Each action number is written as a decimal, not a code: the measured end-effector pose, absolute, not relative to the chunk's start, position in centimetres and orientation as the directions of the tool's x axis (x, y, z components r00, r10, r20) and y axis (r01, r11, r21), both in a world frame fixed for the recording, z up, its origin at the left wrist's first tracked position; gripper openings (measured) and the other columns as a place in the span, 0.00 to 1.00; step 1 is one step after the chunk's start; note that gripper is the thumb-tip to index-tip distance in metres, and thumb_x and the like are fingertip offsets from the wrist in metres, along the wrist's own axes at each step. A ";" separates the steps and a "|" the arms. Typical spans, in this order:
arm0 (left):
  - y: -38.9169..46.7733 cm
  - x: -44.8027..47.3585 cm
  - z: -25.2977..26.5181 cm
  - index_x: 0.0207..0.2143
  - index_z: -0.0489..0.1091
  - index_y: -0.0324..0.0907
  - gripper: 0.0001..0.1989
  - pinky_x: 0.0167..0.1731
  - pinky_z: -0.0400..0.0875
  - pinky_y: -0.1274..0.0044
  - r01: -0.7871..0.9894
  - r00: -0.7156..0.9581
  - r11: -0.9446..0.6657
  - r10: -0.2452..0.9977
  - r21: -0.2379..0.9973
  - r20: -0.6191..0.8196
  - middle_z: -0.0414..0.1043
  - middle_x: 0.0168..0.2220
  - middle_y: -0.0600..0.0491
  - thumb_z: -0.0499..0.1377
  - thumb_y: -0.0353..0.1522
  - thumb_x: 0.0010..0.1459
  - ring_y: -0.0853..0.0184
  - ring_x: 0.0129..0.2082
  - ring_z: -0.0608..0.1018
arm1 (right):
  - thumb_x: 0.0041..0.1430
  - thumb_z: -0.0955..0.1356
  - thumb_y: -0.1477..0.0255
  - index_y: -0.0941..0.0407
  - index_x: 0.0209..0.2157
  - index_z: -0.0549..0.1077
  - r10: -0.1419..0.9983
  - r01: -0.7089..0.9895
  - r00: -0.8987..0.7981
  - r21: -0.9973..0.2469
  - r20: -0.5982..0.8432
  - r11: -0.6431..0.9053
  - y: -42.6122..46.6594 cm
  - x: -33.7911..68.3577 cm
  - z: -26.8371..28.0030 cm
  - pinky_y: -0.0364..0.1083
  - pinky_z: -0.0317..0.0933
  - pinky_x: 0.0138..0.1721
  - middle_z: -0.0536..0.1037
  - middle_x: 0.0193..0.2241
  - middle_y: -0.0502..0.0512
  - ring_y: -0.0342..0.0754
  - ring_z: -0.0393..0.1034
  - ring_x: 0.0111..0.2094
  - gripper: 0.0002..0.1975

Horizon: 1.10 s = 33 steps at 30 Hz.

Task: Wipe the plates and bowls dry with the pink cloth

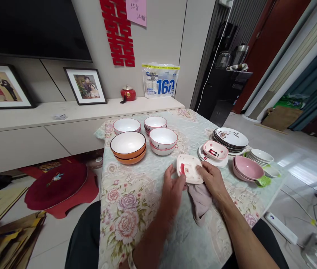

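Note:
A small white dish [192, 163] with a red patterned figure and dots is held tilted above the table, between both my hands. My left hand [174, 188] grips its left and near edge, the thumb along the rim. On the opposite side my right hand [211, 179] pinches the right edge with its thumb on the dish. A greyish-pink cloth [200, 203] hangs below the dish by my right hand, whose lower fingers are hidden. Just beyond, a pink dish [215, 150] with a cartoon figure rests on white plates [220, 163].
White bowls with red rims [163, 138] and orange bowls [128, 145] stand stacked at the table's left. On the right are stacked plates [231, 136], pink bowls [248, 168] and small white bowls [262, 155]. Flowered cloth [127, 224] covers the table. A red stool [57, 183] stands left.

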<state>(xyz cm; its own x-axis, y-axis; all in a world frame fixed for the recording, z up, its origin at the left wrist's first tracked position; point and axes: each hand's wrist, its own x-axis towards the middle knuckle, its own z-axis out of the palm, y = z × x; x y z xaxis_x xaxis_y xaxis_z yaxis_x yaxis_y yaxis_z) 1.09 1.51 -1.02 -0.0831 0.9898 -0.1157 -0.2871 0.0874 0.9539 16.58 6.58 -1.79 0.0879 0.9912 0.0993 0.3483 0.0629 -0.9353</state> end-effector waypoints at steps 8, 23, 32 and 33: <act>2.6 0.2 -1.0 0.53 0.66 0.41 0.26 0.40 0.77 0.69 -0.646 0.002 0.185 0.970 0.741 -0.241 0.77 0.45 0.47 0.58 0.28 0.48 0.57 0.44 0.79 | 0.62 0.66 0.56 0.54 0.49 0.77 0.947 0.332 -0.320 -0.933 0.026 0.138 5.7 18.6 -0.1 0.52 0.63 0.49 0.79 0.43 0.57 0.55 0.71 0.45 0.21; 3.0 0.5 -1.2 0.53 0.66 0.46 0.37 0.43 0.77 0.69 -0.660 -0.016 0.194 0.962 0.726 -0.272 0.76 0.48 0.51 0.53 0.21 0.35 0.59 0.48 0.78 | 0.51 0.73 0.61 0.53 0.38 0.79 0.963 0.450 0.046 -0.867 0.264 0.216 5.4 21.5 1.5 0.50 0.66 0.39 0.80 0.38 0.56 0.56 0.73 0.39 0.14; 3.2 1.0 -2.1 0.62 0.59 0.48 0.46 0.47 0.73 0.71 -0.587 -0.029 0.109 0.987 0.802 -0.155 0.75 0.52 0.49 0.56 0.19 0.36 0.57 0.52 0.76 | 0.60 0.64 0.78 0.55 0.34 0.74 0.816 0.921 -0.328 -0.032 0.477 0.388 5.9 12.9 0.5 0.46 0.57 0.33 0.74 0.29 0.58 0.53 0.67 0.34 0.07; 3.3 1.0 -1.9 0.63 0.58 0.47 0.47 0.46 0.74 0.72 -0.582 -0.034 0.110 0.987 0.806 -0.159 0.74 0.53 0.49 0.56 0.19 0.35 0.57 0.52 0.76 | 0.60 0.65 0.78 0.56 0.33 0.74 0.821 0.925 -0.337 0.001 0.460 0.380 6.2 12.5 0.4 0.46 0.56 0.33 0.74 0.29 0.58 0.52 0.67 0.34 0.07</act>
<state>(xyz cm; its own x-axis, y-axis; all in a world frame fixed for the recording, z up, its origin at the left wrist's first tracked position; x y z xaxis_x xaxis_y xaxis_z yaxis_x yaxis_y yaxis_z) 1.03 3.26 -1.94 -0.0339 0.9868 -0.1586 -0.5821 0.1095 0.8057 12.46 6.25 0.44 -0.3373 0.8214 0.4600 0.9252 0.3795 0.0006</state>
